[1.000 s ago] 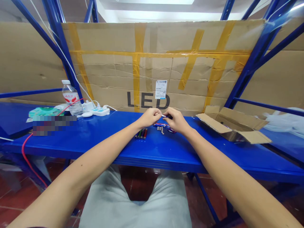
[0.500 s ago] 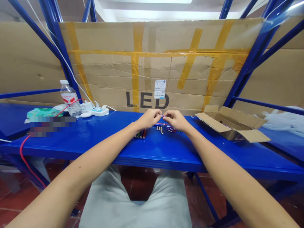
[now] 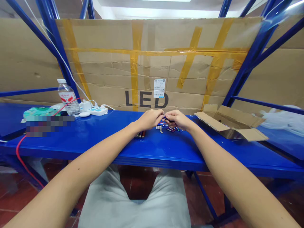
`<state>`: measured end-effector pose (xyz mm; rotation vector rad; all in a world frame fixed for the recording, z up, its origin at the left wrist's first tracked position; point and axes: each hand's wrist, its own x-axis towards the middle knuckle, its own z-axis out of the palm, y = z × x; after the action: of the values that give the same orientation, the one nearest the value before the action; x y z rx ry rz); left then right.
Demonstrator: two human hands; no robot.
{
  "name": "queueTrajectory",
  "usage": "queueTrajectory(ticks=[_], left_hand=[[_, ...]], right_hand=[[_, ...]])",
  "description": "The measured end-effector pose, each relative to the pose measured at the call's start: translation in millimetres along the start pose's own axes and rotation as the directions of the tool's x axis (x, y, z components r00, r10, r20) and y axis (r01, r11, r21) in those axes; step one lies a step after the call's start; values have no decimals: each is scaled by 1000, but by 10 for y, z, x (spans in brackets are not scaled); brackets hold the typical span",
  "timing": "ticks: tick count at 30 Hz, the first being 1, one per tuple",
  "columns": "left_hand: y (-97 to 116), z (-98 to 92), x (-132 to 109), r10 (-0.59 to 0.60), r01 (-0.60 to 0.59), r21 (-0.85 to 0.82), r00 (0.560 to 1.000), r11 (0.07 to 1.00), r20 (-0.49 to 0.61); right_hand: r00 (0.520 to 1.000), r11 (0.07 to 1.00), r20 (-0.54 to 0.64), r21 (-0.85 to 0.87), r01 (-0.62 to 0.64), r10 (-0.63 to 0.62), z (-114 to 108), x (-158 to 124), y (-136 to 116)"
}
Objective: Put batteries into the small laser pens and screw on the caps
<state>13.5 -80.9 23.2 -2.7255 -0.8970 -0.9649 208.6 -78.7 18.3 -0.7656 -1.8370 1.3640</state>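
Note:
My left hand (image 3: 152, 118) and my right hand (image 3: 177, 119) meet above the blue table, fingertips almost touching. My right hand is pinched on a small dark purple-blue tube (image 3: 166, 118), mostly covered by the fingers. The left fingertips are closed at its other end; whatever they grip is hidden. Beneath the hands, several small round silver pieces (image 3: 161, 129) lie in short rows, like button cells. Behind them rest shiny blue and red slim tubes (image 3: 162, 124), and more coloured pieces (image 3: 173, 129) lie under my right hand. Several dark slim tubes (image 3: 141, 135) sit side by side below my left wrist.
An open cardboard box (image 3: 228, 122) stands on the right, with white plastic bags (image 3: 282, 118) beyond it. At left are a water bottle (image 3: 68, 98), a white power strip (image 3: 97, 110) with cables and a green packet (image 3: 39, 111). A tall cardboard sheet (image 3: 106, 72) closes off the back.
The tube in my right hand has tilted and shows darker and longer between the fingers. My left hand has rotated slightly, covering more of the dark tubes. The view has shifted slightly.

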Motion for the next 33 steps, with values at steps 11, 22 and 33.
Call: queueTrajectory(ticks=[11,22,33], left_hand=[[79,-9,4,-5,3,33,999,999,50],[30,50,12,-44,44,-2,998,999,-47],[10,90,-3,-80,79,-10,985,997,-151]], right_hand=[[980,962,163,226,-153,117,-93,-28,-2],[992,970,76,213,-117,103,-64,14,-13],[997,980,-70,201,-13,27,1,69,-6]])
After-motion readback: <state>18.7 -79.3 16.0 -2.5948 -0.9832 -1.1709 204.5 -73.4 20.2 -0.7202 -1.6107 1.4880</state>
